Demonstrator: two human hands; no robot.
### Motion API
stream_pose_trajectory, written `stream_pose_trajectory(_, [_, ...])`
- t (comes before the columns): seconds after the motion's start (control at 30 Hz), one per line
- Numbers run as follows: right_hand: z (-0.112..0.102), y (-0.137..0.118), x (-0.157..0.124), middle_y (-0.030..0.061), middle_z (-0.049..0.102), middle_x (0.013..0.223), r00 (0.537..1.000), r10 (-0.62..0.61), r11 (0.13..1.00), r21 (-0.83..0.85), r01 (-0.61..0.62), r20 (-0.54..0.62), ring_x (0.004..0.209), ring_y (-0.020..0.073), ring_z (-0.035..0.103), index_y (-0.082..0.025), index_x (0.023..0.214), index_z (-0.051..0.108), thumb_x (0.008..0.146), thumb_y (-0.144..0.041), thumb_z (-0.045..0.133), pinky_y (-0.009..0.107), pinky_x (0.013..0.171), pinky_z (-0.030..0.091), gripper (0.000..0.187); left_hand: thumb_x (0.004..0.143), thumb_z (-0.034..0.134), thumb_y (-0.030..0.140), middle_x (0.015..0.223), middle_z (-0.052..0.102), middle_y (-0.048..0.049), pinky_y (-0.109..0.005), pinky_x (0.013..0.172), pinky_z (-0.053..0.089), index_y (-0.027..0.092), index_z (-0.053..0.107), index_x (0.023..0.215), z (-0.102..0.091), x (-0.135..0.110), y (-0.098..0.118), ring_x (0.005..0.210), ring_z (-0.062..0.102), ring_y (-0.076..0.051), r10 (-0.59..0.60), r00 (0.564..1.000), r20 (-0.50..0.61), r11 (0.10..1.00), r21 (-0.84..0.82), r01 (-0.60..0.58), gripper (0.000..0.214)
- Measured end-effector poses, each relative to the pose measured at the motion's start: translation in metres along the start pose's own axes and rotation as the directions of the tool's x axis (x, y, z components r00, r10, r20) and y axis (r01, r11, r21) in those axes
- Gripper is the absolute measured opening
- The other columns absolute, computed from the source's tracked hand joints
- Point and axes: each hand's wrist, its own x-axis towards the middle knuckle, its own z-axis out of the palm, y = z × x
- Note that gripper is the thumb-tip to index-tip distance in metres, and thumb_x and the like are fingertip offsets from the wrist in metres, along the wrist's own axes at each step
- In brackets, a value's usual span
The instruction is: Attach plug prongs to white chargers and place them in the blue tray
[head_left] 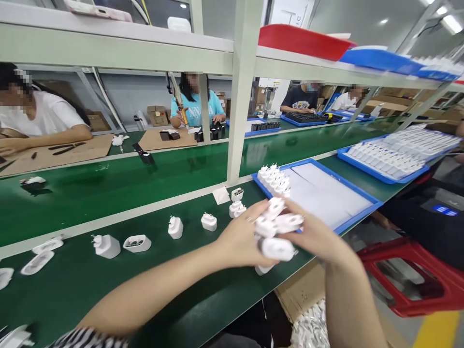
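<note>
In the head view my left hand (239, 239) and my right hand (313, 234) are close together over the front of the green bench. Between them they hold a bunch of white plug chargers (277, 249), slightly blurred, with pins showing on some. My left fingers wrap round the bunch from the left, and my right fingers grip it from the right. Just behind my hands, more white plug chargers (273, 179) stand in rows at the left end of a blue-rimmed tray (340, 193). Another white charger (264, 269) shows partly below my left hand.
Along the bench stand single chargers (175, 227) and an open charger housing (137, 243). A green conveyor belt (174, 179) runs behind, carrying black parts (145, 155). A shelf post (237, 96) rises near the tray. Filled trays (384, 162) lie right, above a red stool (406, 275). Several people sit opposite.
</note>
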Motion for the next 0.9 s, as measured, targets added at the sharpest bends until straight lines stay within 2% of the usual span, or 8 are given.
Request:
stream_pose_trajectory(0.13, [-0.087, 0.049, 0.015, 0.0057, 0.046, 0.116, 0.988, 0.136, 0.986, -0.086, -0.142, -0.072, 0.103, 0.0235, 0.043, -0.019, 0.114, 0.038, 0.052, -0.020, 0.059, 0.031, 0.085, 0.035, 0.066, 0.041, 0.066, 0.037, 0.112, 0.044, -0.0074, -0.030, 0.079, 0.040, 0.014, 0.024, 0.119, 0.062, 0.101, 0.007, 0.097, 0.046, -0.022, 0.056, 0.997, 0.059, 0.990, -0.130, -0.048, 0.091])
stream_pose_trajectory(0.27, [-0.115, 0.116, 0.036, 0.0073, 0.052, 0.108, 0.982, 0.190, 0.981, -0.049, -0.190, -0.011, 0.094, 0.0210, 0.049, -0.015, 0.111, 0.039, 0.052, -0.016, 0.052, 0.030, 0.079, 0.039, 0.061, 0.041, 0.067, 0.032, 0.108, 0.045, -0.0099, -0.029, 0.080, 0.039, 0.012, 0.029, 0.113, 0.121, 0.148, -0.014, 0.095, 0.046, -0.020, -0.041, 0.999, -0.003, 0.995, -0.092, 0.041, 0.083])
stream_pose_trajectory(0.37, [-0.107, 0.153, 0.054, 0.0071, 0.054, 0.104, 0.978, 0.208, 0.978, -0.033, -0.207, 0.015, 0.092, 0.0194, 0.050, -0.014, 0.110, 0.039, 0.055, -0.016, 0.047, 0.030, 0.076, 0.041, 0.056, 0.048, 0.064, 0.026, 0.109, 0.042, -0.0122, -0.030, 0.080, 0.038, 0.011, 0.031, 0.110, 0.138, 0.155, -0.028, 0.099, 0.041, -0.022, -0.119, 0.992, -0.043, 0.989, 0.078, 0.122, 0.072])
stream_pose_trajectory(0.47, [-0.097, 0.171, 0.068, 0.0070, 0.056, 0.100, 0.975, 0.221, 0.975, -0.035, -0.220, 0.021, 0.087, 0.0187, 0.052, -0.014, 0.107, 0.041, 0.056, -0.015, 0.043, 0.030, 0.072, 0.042, 0.051, 0.059, 0.054, 0.017, 0.115, 0.035, -0.0154, -0.035, 0.080, 0.036, 0.009, 0.028, 0.114, 0.139, 0.152, -0.031, 0.104, 0.035, -0.026, -0.114, 0.990, -0.077, 0.925, 0.356, 0.134, 0.062])
stream_pose_trajectory(0.53, [-0.095, 0.177, 0.074, 0.0074, 0.057, 0.098, 0.975, 0.221, 0.975, -0.039, -0.220, 0.016, 0.086, 0.0187, 0.052, -0.014, 0.102, 0.044, 0.056, -0.014, 0.043, 0.030, 0.072, 0.042, 0.046, 0.065, 0.047, 0.013, 0.120, 0.030, -0.0148, -0.039, 0.081, 0.033, 0.012, 0.026, 0.117, 0.138, 0.151, -0.030, 0.107, 0.030, -0.028, -0.027, 0.998, -0.055, 0.855, 0.516, 0.052, 0.057])
stream_pose_trajectory(0.6, [-0.097, 0.180, 0.077, 0.0077, 0.058, 0.094, 0.975, 0.224, 0.974, -0.046, -0.224, 0.007, 0.085, 0.0191, 0.052, -0.013, 0.095, 0.048, 0.056, -0.013, 0.043, 0.030, 0.073, 0.041, 0.040, 0.067, 0.045, 0.012, 0.125, 0.026, -0.0120, -0.043, 0.083, 0.029, 0.017, 0.029, 0.117, 0.137, 0.150, -0.028, 0.110, 0.025, -0.029, 0.079, 0.996, 0.047, 0.773, 0.628, -0.090, 0.052])
stream_pose_trajectory(0.73, [-0.103, 0.185, 0.080, 0.0047, 0.059, 0.080, 0.968, 0.252, 0.967, -0.047, -0.252, -0.012, 0.075, 0.0172, 0.054, -0.012, 0.088, 0.049, 0.051, -0.008, 0.040, 0.029, 0.068, 0.042, 0.038, 0.067, 0.050, 0.018, 0.119, 0.035, -0.0131, -0.052, 0.084, 0.022, 0.017, 0.043, 0.107, 0.144, 0.151, -0.026, 0.110, 0.023, -0.032, 0.063, 0.952, 0.301, 0.648, 0.713, -0.268, 0.041])
stream_pose_trajectory(0.9, [-0.107, 0.186, 0.079, -0.0007, 0.058, 0.066, 0.961, 0.276, 0.961, -0.027, -0.275, 0.010, 0.066, 0.0148, 0.053, -0.015, 0.079, 0.052, 0.048, -0.006, 0.040, 0.026, 0.062, 0.043, 0.034, 0.069, 0.049, 0.019, 0.111, 0.042, -0.0144, -0.043, 0.071, 0.036, 0.017, 0.044, 0.105, 0.154, 0.156, -0.019, 0.105, 0.032, -0.032, -0.042, 0.951, 0.305, 0.672, 0.713, -0.199, 0.036])
